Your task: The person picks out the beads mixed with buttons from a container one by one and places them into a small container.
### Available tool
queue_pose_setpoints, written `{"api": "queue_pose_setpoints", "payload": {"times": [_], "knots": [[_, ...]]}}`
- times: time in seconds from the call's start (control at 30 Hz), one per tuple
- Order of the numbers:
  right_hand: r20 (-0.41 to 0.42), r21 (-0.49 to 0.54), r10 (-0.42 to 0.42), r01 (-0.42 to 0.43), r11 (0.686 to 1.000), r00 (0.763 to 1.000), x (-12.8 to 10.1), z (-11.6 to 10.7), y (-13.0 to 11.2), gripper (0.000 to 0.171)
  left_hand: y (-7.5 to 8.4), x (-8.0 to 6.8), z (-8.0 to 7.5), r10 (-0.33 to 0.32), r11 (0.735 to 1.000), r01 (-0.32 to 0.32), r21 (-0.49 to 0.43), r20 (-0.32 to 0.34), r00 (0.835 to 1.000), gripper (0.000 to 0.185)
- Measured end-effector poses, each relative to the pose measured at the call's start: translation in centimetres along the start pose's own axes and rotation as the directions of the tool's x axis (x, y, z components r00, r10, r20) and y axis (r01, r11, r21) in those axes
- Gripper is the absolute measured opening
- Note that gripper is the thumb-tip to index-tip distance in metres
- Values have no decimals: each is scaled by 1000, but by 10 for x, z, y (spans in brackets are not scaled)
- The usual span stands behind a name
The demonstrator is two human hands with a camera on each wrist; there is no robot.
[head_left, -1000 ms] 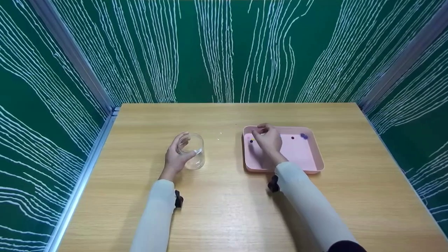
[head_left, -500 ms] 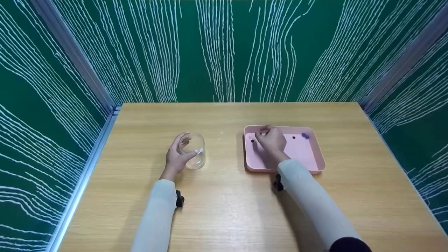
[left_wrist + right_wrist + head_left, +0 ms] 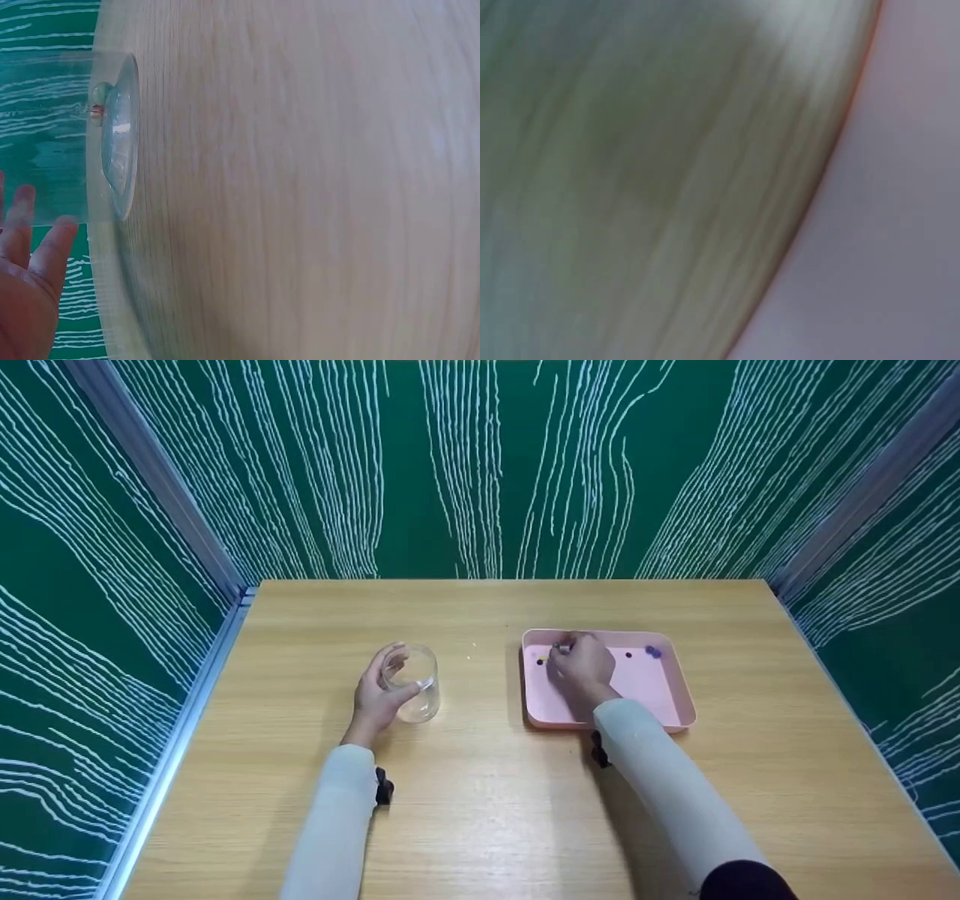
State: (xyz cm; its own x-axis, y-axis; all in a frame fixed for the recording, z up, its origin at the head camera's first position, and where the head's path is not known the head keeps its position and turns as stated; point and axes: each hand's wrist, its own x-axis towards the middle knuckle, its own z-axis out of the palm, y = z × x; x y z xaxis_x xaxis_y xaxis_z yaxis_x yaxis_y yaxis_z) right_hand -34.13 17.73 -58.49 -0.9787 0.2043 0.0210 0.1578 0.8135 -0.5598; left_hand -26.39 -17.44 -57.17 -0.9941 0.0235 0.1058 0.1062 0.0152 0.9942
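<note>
On the left of the table, my left hand (image 3: 376,697) grips a clear glass cup (image 3: 421,706) from its left side, thumb across the front. In the left wrist view, small green and reddish beads (image 3: 98,105) lie at the bottom of the glass. Over the left half of a pink tray (image 3: 645,701), my right hand (image 3: 589,664) has its fingers curled down with thumb and forefinger together. A tiny greenish bead (image 3: 556,646) shows at those fingertips. Just left of them lie a dark bead (image 3: 539,662) and a yellow bit. The right wrist view misses the fingers.
Inside the tray are another dark bead (image 3: 628,655) and a purple bead cluster (image 3: 653,652) at the back right corner. Two tiny pale specks (image 3: 471,651) lie on the wooden table (image 3: 480,780) between glass and tray. Green panels (image 3: 409,472) stand around the table.
My right hand has shifted slightly right and lower within the tray, its fingers drawing closer together. The left hand and the glass stay where they were.
</note>
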Motion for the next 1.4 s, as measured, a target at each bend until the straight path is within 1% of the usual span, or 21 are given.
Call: {"api": "queue_pose_setpoints", "payload": {"times": [0.03, 0.1, 0.23, 0.43, 0.53, 0.6, 0.67, 0.7, 0.83, 0.9, 0.93, 1.17, 1.23, 1.4], "knots": [[0, -6, 2, -2, 1000, 1000, 0, 1, 0, 25, -4, 1, 0, -2, 1000, 2, 3, -5, 1000, 75], [-2, -15, 4, -4, 1000, 1000, 1, 2, 1, 23, -6, 1, 0, -4, 1000, 4, 16, -18, 1000, 74], [5, -27, 2, -2, 1000, 1000, 2, 5, 2, 21, -6, 0, 1, -7, 999, 9, 35, -40, 999, 73], [26, 12, 47, -48, 999, 999, 4, 6, 7, 21, -5, -1, 1, -1, 998, 5, 63, -51, 999, 70], [-10, -1, 7, -7, 1000, 1000, 5, 6, 10, 23, -6, 0, 1, 12, 998, -10, 57, -29, 1000, 71], [-39, -23, -38, 37, 999, 999, 5, 6, 11, 23, -6, -1, 0, 20, 999, -19, 49, -18, 1000, 72], [-56, -41, -73, 70, 997, 996, 6, 7, 11, 23, -4, -1, -1, 29, 999, -29, 37, -4, 1000, 73], [-52, -35, -70, 68, 997, 996, 6, 6, 11, 23, -2, -1, -1, 29, 999, -29, 30, -6, 1000, 73], [-15, 2, -31, 31, 1000, 999, 6, 6, 8, 21, 14, -6, 1, 24, 999, -24, 31, 4, 1000, 74], [-3, 4, -15, 15, 1000, 1000, 7, 5, 8, 20, 19, -8, 2, 18, 999, -18, 37, 5, 1000, 74], [2, 0, -11, 11, 1000, 1000, 7, 6, 8, 20, 20, -8, 2, 14, 999, -14, 40, 7, 1000, 75], [20, -13, 17, -17, 1000, 1000, 9, 8, 6, 23, -3, -1, 0, -18, 998, 19, 51, -26, 999, 73], [34, -13, 34, -33, 999, 999, 10, 8, 5, 25, -5, 0, 0, -13, 997, 16, 72, -36, 999, 72], [52, -26, 33, -32, 999, 998, 10, 9, 3, 27, -7, 0, 1, 11, 997, -8, 71, -37, 999, 71]]}}
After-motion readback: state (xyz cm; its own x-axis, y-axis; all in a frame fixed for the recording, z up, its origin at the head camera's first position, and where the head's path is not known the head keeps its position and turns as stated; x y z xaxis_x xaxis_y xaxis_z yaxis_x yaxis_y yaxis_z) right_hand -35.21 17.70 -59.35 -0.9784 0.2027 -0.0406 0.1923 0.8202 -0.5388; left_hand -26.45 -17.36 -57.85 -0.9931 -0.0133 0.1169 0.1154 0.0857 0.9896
